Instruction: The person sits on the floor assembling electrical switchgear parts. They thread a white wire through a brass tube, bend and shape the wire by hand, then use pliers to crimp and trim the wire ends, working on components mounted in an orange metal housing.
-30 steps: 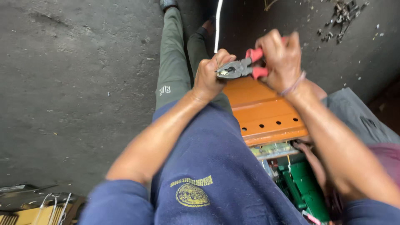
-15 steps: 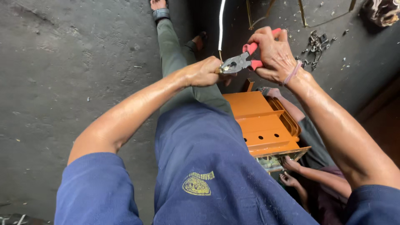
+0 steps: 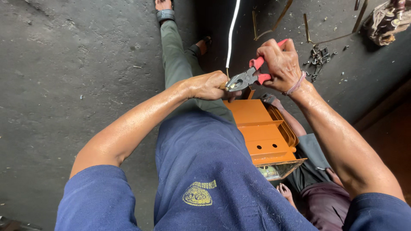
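My right hand grips red-handled pliers whose grey jaws close on a small metal piece. My left hand is closed around that same small piece at the end of a white wire, which runs up and away. Both hands are held above an orange metal box that stands below, beside my leg in green trousers.
Another person's hands reach under the orange box at lower right. Loose metal parts and thin metal strips lie on the grey concrete floor. A bag sits at the top right.
The view has shifted so more of the floor above shows. Both hands stay together on the pliers and wire end, slightly lower in the picture.
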Demonstrator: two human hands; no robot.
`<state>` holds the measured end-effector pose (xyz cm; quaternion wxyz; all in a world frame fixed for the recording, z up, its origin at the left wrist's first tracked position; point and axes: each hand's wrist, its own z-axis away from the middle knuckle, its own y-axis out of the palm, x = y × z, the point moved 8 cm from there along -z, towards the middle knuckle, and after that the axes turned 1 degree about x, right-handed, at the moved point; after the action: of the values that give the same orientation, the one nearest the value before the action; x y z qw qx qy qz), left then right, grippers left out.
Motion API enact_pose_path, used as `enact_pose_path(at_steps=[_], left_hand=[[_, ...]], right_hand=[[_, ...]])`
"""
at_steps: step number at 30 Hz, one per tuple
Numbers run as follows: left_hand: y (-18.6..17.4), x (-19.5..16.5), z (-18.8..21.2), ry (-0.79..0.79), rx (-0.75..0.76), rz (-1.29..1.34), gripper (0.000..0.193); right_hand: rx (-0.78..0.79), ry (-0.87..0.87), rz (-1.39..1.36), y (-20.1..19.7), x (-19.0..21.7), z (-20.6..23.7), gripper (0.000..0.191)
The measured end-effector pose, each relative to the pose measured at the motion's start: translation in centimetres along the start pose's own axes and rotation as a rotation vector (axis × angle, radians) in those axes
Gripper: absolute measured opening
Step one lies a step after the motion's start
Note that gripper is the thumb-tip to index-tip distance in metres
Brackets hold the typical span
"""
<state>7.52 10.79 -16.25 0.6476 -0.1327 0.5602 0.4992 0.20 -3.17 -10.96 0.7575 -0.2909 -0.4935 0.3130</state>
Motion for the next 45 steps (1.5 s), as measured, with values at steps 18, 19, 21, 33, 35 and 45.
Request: enact_pose_path(at_steps=[18, 19, 21, 33, 35, 45], left_hand=[[-0.2, -0.5, 3.0, 0.320, -1.069, -0.179, 0.022], [0.0, -0.9, 3.7, 0.362, -1.194, -0.180, 0.027], [0.1, 0.0, 3.4, 0.167, -1.270, -0.173, 0.021], [-0.8, 3.3, 4.9, 0.016, -1.025, -0.229, 0.019], [-1.1, 2.8, 4.9, 0.042, -0.997, -0.229, 0.020], [-4.4, 4.0, 4.1, -0.298, -0.653, -0.308, 0.028]], right_hand=[[-0.016, -0.019, 0.229, 0.6, -1.1, 1.3, 0.034], [-0.022, 0.012, 0.217, 0.9, -0.9, 1.5, 0.034], [-0.037, 0.079, 0.190, 1.3, 0.3, 2.2, 0.037], [0.011, 0.656, -0.178, 9.6, 0.3, 11.5, 0.032], [0.088, 0.834, -0.209, 12.7, -1.9, 14.8, 0.040], [0.051, 0.998, -0.609, 10.5, 0.3, 12.9, 0.066]])
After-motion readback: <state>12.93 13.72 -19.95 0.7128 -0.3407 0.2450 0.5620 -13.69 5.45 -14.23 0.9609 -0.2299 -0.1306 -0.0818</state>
